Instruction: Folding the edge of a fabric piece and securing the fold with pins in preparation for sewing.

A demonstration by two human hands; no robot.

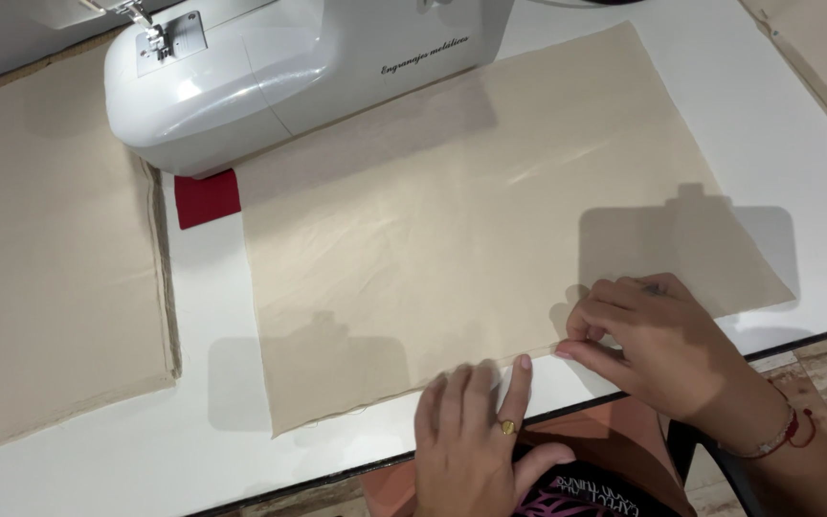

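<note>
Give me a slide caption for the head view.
Both hands, left and right, pinch beige fabric's near edge beside a white sewing machine.

1. The large beige woven cloth panel [471,211] looks matt, smooth, faintly creased.
2. The white sewing machine [270,67] has a glossy plastic shell.
3. The white tabletop [777,144] appears smooth and semi-matt.
4. The small red cloth square [208,198] is matt.
5. The stacked beige cloth pile [50,258] shows rough, frayed edges.
</note>
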